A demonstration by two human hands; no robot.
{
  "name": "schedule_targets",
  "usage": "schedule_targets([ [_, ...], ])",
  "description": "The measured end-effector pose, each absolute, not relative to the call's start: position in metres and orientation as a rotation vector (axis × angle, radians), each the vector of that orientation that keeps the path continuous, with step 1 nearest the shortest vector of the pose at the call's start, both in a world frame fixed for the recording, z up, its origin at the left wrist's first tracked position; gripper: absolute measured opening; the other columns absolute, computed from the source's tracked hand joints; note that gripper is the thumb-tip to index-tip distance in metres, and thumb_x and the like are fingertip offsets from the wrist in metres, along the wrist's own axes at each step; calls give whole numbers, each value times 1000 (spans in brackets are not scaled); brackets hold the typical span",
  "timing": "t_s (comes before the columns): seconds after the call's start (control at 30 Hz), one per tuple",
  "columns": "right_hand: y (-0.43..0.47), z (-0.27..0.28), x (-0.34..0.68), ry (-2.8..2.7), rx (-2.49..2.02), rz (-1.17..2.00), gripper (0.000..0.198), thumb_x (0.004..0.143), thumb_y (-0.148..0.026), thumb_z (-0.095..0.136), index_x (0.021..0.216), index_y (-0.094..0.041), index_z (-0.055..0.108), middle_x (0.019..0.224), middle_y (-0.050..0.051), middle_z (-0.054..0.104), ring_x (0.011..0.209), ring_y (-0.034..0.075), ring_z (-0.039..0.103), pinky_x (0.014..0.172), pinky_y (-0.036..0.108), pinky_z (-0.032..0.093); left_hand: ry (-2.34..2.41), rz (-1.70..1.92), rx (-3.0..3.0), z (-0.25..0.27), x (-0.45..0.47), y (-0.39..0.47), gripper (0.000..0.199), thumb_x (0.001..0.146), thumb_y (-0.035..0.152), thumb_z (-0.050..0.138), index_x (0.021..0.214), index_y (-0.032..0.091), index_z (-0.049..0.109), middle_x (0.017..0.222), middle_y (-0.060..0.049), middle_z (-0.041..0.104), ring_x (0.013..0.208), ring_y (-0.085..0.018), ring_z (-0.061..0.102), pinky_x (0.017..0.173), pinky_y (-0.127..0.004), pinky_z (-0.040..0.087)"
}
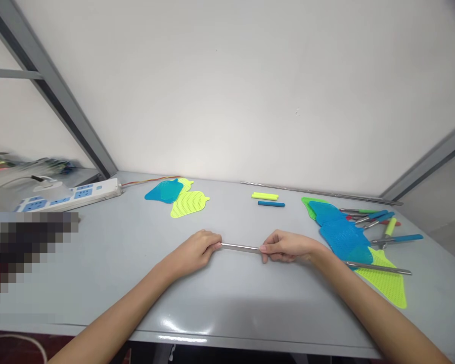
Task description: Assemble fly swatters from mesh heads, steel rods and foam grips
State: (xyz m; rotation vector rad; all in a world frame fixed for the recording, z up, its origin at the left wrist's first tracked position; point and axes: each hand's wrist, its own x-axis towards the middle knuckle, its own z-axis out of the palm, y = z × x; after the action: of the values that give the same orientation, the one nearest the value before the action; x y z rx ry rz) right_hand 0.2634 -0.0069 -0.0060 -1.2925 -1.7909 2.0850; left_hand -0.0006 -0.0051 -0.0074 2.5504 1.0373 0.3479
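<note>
Rod (pixel 240 247) spans the gap between my left hand (pixel 202 250) and my right hand (pixel 285 246), both pinching it over the tabletop (pixel 220 303); beyond it lies a blue tube (pixel 271 204), and blue mesh pieces (pixel 341 238) lie farther right.

Silver rod (pixel 240 247): we lose both its ends inside the left hand (pixel 202 248) and the right hand (pixel 284 246).
Forearms (pixel 136 298): the lower edge cuts them, so we see no elbows.
Green mesh swatter head (pixel 308 207): we see only its margin; the blue swatter heads (pixel 343 242) cover the rest.
Left heap (pixel 41 165): blurred and cut by the left edge; we cannot name its pieces.
Pixelated patch (pixel 15 253): we cannot tell what is under it.
Wall marks (pixel 298 111): too small for us.
</note>
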Motion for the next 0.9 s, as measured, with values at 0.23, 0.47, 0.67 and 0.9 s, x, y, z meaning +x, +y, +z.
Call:
schedule_targets([
  [0.23, -12, -6, 258, -1734, -1296, 2124, 37, 71, -45, 51, 74, -9, 59, 45, -7, 32, 33, 1, 19, 32, 19, 10, 1020, 343, 2584, -9, 3, -9, 26, 85, 17, 29, 62, 18, 40, 62, 1, 48, 63, -14, 45, 62, -24, 34],
  [0.47, -24, -5, 240, -1655, -1306, 2152, 37, 71, -46, 51, 73, -10, 58, 46, -6, 34, 32, 1, 20, 30, 19, 9, 951, 315, 2586, -9, 11, -19, 24, 86, 19, 31, 67, 18, 44, 65, 1, 50, 66, -14, 46, 63, -23, 34],
  [0.67, -24, -4, 241, -1649, -1313, 2171, 35, 71, -44, 52, 73, -10, 58, 45, -6, 34, 32, 1, 20, 30, 19, 9, 943, 305, 2584, -9, 12, -20, 23, 86, 19, 31, 69, 18, 47, 66, 0, 51, 67, -14, 47, 64, -23, 34],
  [0.9, -24, -3, 242, -1626, -1298, 2176, 36, 71, -45, 51, 75, -10, 58, 49, -6, 34, 33, 1, 19, 30, 19, 8, 950, 330, 2537, -7, 12, -18, 26, 87, 21, 29, 70, 18, 48, 66, 0, 52, 66, -14, 48, 64, -24, 34],
])
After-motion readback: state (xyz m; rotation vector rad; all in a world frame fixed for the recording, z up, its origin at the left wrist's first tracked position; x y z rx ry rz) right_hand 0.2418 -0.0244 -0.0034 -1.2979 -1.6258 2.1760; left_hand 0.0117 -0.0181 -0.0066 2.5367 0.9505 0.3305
